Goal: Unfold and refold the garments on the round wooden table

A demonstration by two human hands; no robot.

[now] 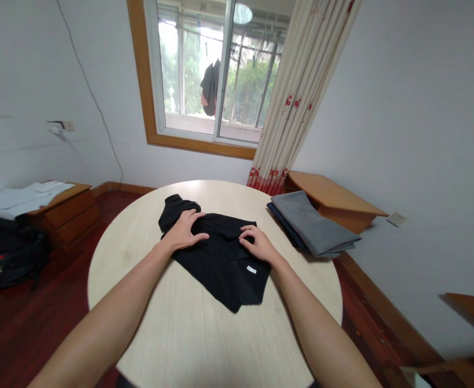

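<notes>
Black garment (219, 262), perhaps a shirt, part-folded; on round table (204, 345)

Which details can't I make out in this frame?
- White label: print too small in the head view.
- Black garment: underside hidden in the head view by its own upper layers.
- Palms of the left hand and right hand: hidden in the head view by the hands' backs.
- Black bag: cut off by the head view's left edge.

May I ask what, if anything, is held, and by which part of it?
The left hand lies open on the black garment, holding nothing; the right hand touches it near the white label, but whether it grips cannot be told.
</notes>
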